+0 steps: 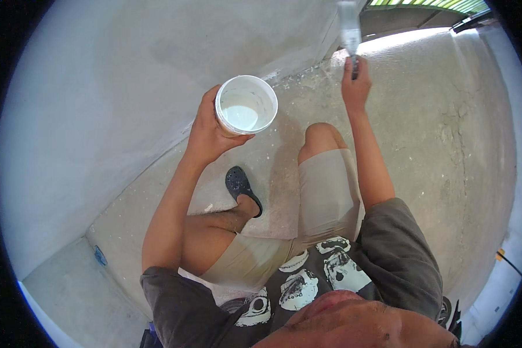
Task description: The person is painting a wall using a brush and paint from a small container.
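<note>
My left hand (214, 130) is wrapped round a white plastic tub (246, 104), held up in front of me near the wall. White paint (239, 118) lies in the bottom of the tub. Farther off to the right, my right hand (355, 84) grips a paintbrush (350, 32) by its dark handle, with the bristle end pointing away from me toward the top edge. The brush head is blurred and sits well apart from the tub.
A pale wall (116, 75) runs along my left and meets the speckled concrete floor (423, 127). My knees are bent, and one foot in a dark clog (238, 181) rests on the floor. A small blue object (100, 255) lies by the wall's lower left corner. Green slats (435, 4) show at the top right.
</note>
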Demonstrator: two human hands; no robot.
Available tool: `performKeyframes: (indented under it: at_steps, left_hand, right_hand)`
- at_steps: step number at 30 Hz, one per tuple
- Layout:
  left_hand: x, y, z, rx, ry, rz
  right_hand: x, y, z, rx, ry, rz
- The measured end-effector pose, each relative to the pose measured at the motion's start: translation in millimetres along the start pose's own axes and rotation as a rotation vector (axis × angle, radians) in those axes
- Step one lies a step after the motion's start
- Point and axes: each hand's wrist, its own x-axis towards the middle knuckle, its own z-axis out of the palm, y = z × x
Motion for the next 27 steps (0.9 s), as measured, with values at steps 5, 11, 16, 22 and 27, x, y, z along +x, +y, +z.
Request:
performKeyframes:
  at_steps: [5, 11, 16, 22, 27]
  left_hand:
    - [13, 6, 14, -0.044, -0.112, -0.044]
    - [1, -9, 12, 0.029, -0.085, -0.038]
    - [6, -14, 21, 0.088, -0.120, 0.011]
    - [1, -34, 25, 0.164, -0.175, 0.095]
    - [3, -36, 33, 0.224, -0.188, 0.152]
  right_hand:
    - [-40, 143, 31, -0.518, -0.614, 0.068]
    - [-36, 82, -15, -0.268, -0.575, 0.105]
    - [25, -78, -121, -0.031, -0.783, 0.120]
    - [14, -142, -121, -0.287, -0.962, -0.392]
    - [-23, -151, -72, -0.428, -1.059, -0.443]
